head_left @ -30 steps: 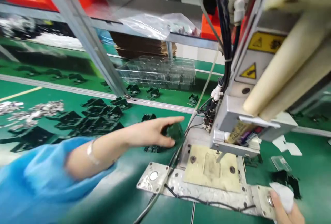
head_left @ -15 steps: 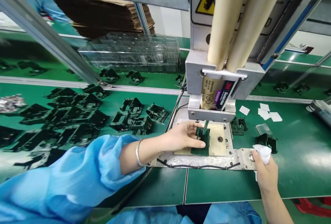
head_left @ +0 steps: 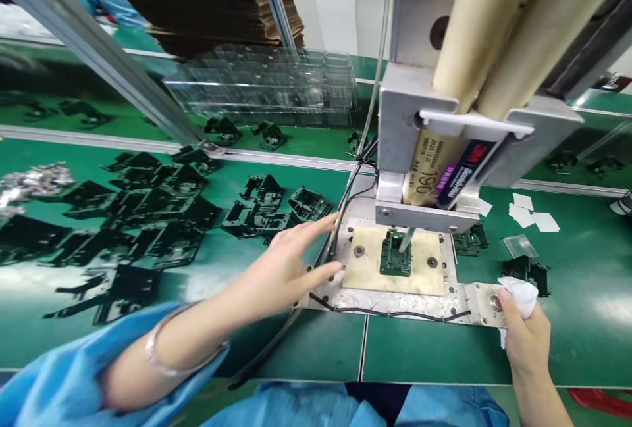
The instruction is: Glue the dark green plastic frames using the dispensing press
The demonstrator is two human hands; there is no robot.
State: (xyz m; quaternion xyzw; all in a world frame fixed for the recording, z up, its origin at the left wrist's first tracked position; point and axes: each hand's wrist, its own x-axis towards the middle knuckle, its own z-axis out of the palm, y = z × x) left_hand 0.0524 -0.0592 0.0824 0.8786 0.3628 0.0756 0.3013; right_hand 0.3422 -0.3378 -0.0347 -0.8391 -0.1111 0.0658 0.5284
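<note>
A green plastic part lies on the cream-coloured plate of the metal fixture, under the dispensing nozzle. Above it, the machine holds a two-barrel adhesive cartridge. My left hand is off to the left of the plate, fingers spread and nothing in them. My right hand grips a crumpled white wipe, its thumb by the round button at the fixture's right end. Whether the thumb presses the button I cannot tell.
Many dark green parts cover the left bench, with a silvery pile beyond. Clear plastic trays stand behind the rail. White squares, a clear piece and another green part lie right. Black cables run beside the fixture.
My left hand has let go of the green part and drawn back left, its fingers opening. The part stays on the plate. My right hand still holds the wipe by the button.
</note>
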